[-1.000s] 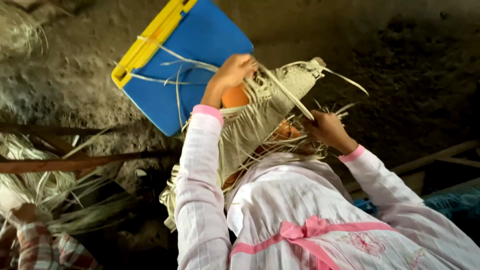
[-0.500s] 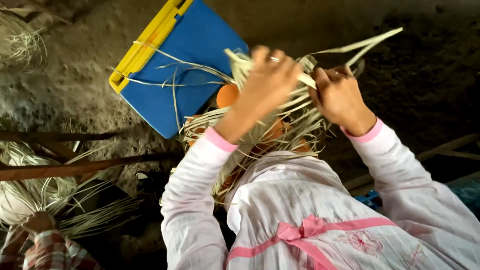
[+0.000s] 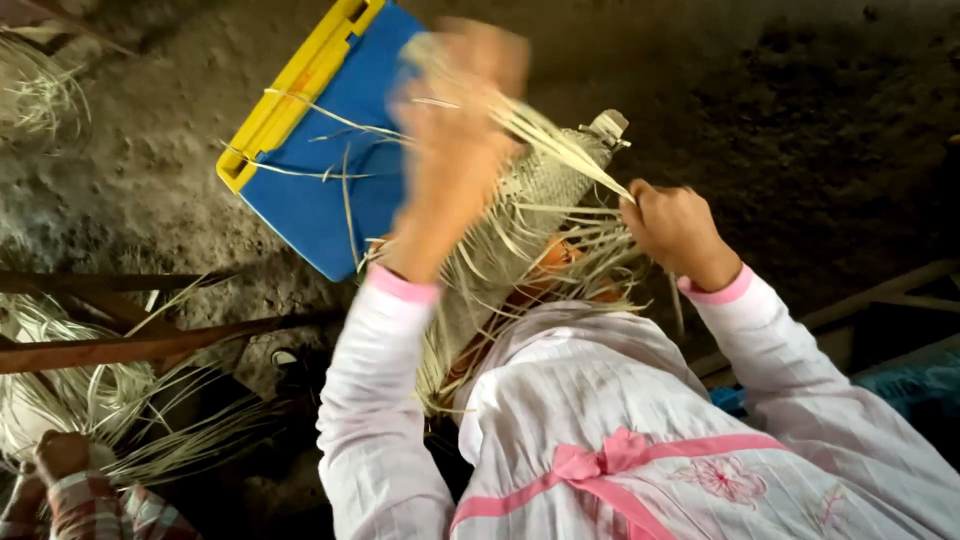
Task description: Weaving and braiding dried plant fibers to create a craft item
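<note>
Over the woven mat, head view: the left hand, blurred, is closed around pale strips that run down-right to the right hand, fisted on their far end. Mat lies between both hands, nearer the right. Beside the mat's left edge sits a blue board. Left fingers indistinct; mat's lower part hidden by the sleeves.

The left hand is raised high in front, blurred, its fingers closed in a pinch, the wrist bent slightly back. Its forearm rises steeply from the elbow low in view, in a pale sleeve with a pink cuff. The right hand sits lower and farther right, curled into a tight fist, knuckles up, its sleeved forearm angling down to the right.
</note>
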